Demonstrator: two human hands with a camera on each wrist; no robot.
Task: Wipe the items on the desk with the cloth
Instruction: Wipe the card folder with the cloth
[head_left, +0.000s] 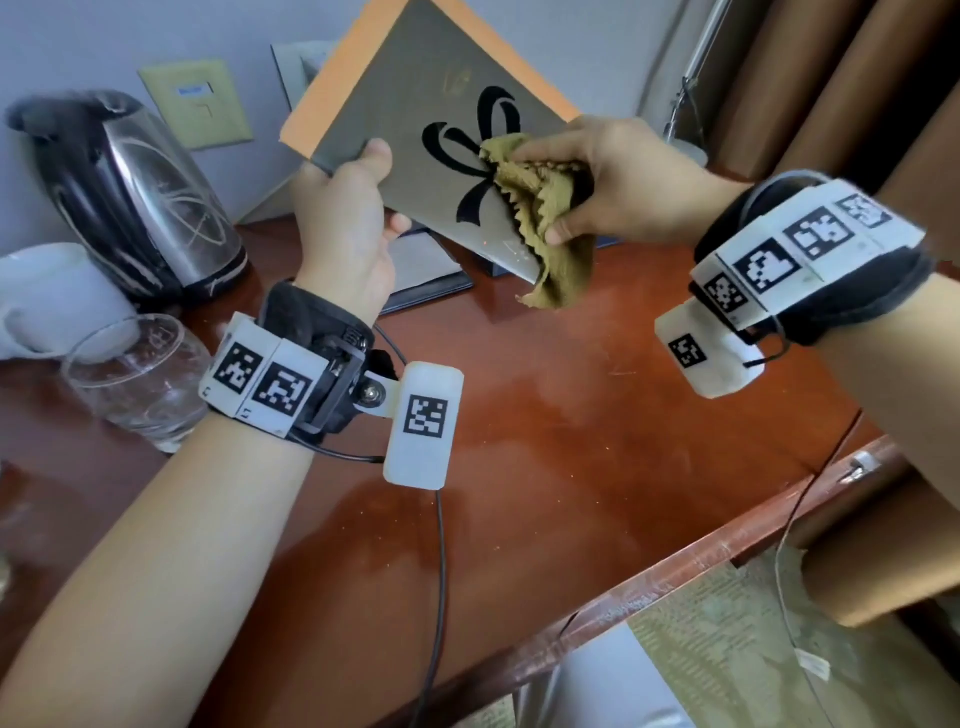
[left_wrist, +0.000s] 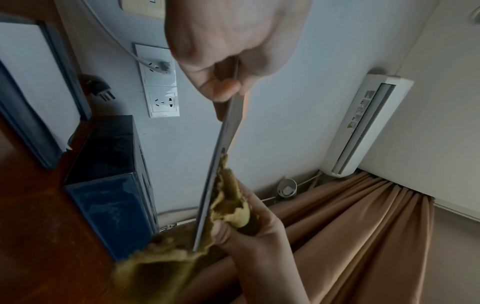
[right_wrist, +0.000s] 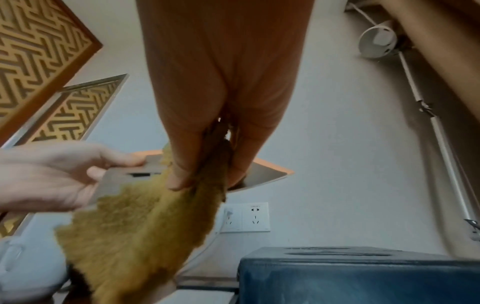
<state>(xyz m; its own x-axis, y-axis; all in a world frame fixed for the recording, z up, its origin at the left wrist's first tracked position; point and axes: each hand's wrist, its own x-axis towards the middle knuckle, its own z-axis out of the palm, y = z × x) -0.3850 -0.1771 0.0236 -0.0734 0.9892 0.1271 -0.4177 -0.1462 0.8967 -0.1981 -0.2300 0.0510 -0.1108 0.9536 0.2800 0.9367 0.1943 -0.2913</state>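
Cloth (head_left: 540, 208) is bunched in the right hand (head_left: 602, 176), whose fingers grip it and press it on the grey card (head_left: 415, 104). Left hand (head_left: 353, 208) pinches the card's lower edge, holding it tilted above the bench (head_left: 571, 395).

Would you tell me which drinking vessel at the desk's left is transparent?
The glass tumbler, nearest the left forearm; the mug behind it is opaque white.
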